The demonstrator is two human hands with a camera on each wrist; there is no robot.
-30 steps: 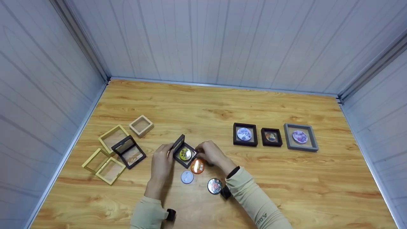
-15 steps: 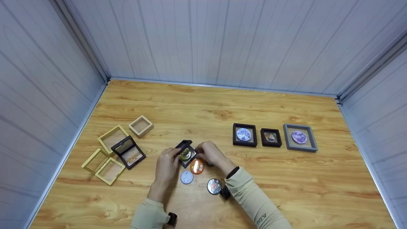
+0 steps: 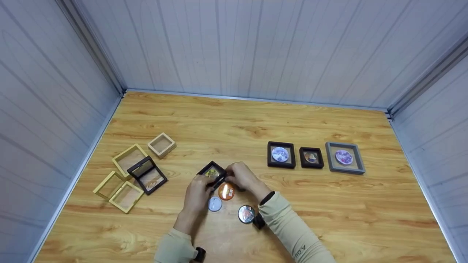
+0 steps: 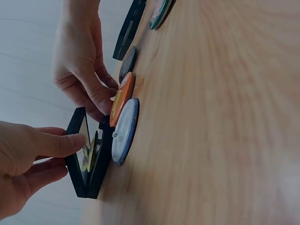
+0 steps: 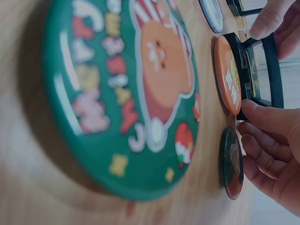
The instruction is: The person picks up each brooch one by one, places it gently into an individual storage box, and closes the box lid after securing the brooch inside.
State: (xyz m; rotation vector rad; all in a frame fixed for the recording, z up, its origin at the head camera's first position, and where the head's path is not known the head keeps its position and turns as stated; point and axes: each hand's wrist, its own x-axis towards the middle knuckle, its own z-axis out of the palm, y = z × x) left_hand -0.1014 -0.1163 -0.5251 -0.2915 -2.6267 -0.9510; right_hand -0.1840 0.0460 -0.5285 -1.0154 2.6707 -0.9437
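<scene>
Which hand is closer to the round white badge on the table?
Left. The left hand is right beside the white badge, just to its left. The right hand is farther back, past the orange badge, holding the black frame.

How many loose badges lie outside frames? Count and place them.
4: orange badge against the held black frame, white badge beside it, green badge by the right sleeve, dark badge under the right hand. More may be hidden.

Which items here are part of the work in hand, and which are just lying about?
In hand:
left hand
right hand
black hinged square frame
round yellow badge

Lying about:
orange round badge
white round badge
green round badge
three filled frames
empty yellow frames
</scene>
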